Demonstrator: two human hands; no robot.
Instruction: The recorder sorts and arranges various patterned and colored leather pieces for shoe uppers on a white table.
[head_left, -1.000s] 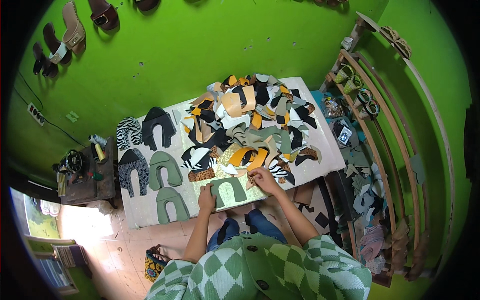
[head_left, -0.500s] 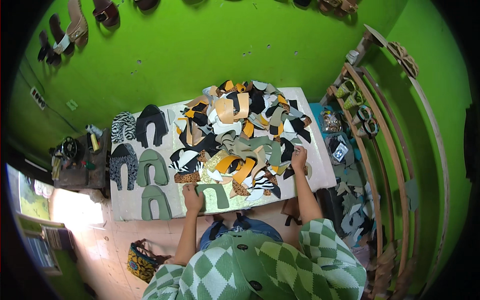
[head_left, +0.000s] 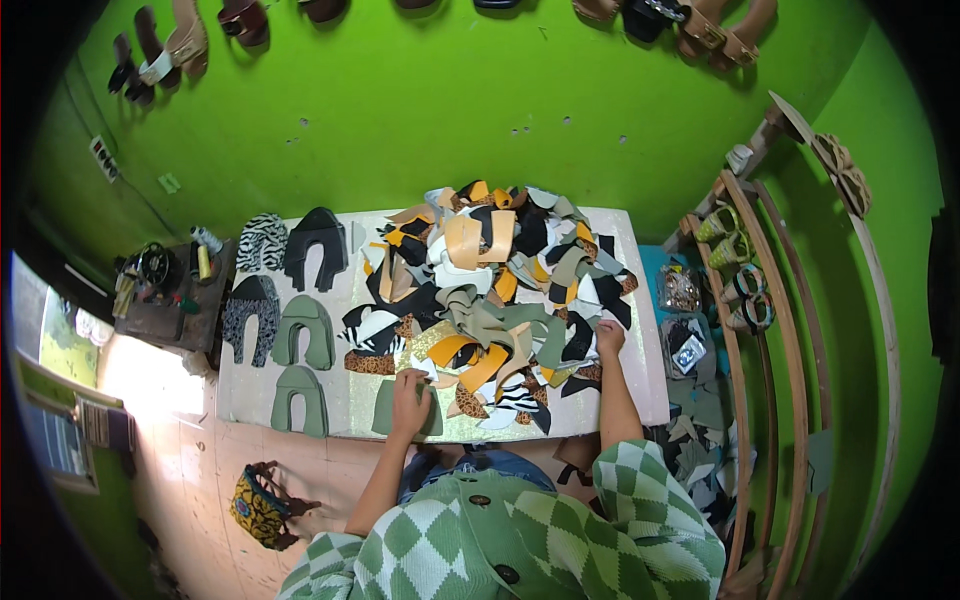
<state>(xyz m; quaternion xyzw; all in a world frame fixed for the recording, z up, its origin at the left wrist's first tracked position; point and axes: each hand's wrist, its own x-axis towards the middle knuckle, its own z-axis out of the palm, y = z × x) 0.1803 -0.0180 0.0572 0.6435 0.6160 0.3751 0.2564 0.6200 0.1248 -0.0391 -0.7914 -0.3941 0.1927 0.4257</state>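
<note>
A green arch-shaped shoe-upper piece (head_left: 384, 414) lies at the table's front edge. My left hand (head_left: 407, 405) is over its middle with fingers curled on it, hiding part of its shape. At the right edge of a heap of cut leather pieces (head_left: 480, 290), my right hand (head_left: 610, 339) is closed beside a black piece (head_left: 580, 340). What it holds, if anything, is hidden. To the left lie sorted arch-shaped pieces: a zebra-striped one (head_left: 262, 240), a black one (head_left: 316, 248), a speckled grey one (head_left: 252, 318) and two green ones (head_left: 303, 332).
Left of the white table (head_left: 400, 222) stands a small dark stand (head_left: 170, 310) with thread spools. A wooden shoe rack (head_left: 730, 200) rises on the right, beside bins of scraps (head_left: 695, 410). Sandals (head_left: 243, 22) hang on the green wall. A patterned bag (head_left: 258, 505) sits on the floor.
My left hand has moved from the green piece's left edge to over its middle, and the piece has turned and shifted left. My right hand has stayed at the heap's right side.
</note>
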